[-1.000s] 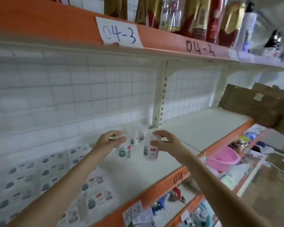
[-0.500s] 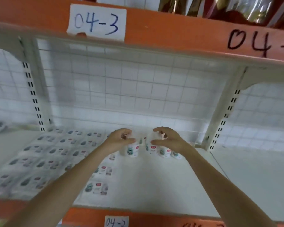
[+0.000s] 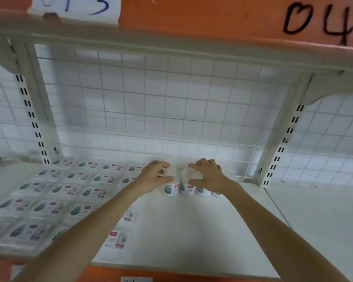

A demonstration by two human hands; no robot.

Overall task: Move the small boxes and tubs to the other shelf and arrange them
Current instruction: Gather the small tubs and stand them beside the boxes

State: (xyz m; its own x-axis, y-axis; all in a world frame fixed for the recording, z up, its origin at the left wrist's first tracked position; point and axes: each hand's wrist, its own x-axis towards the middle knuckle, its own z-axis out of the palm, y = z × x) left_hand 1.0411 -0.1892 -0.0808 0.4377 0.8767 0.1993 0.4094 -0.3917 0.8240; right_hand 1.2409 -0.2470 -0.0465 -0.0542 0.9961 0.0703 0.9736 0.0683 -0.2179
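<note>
Centrally, the left hand (image 3: 154, 178) is curling its fingers (image 3: 165, 178) round the top of 1 tub (image 3: 170, 189), while the right hand (image 3: 207, 176) is gripping the neighbouring tub (image 3: 186, 188); both tubs are standing on the shelf (image 3: 192, 231), right of the flat boxes (image 3: 55, 192).

A white shelf (image 3: 192, 231) with an orange front edge carries flat boxes (image 3: 49, 200) laid in rows over its left part. A short row of small white tubs (image 3: 186, 189) stands upright near the wire-grid back, touching side by side.
</note>
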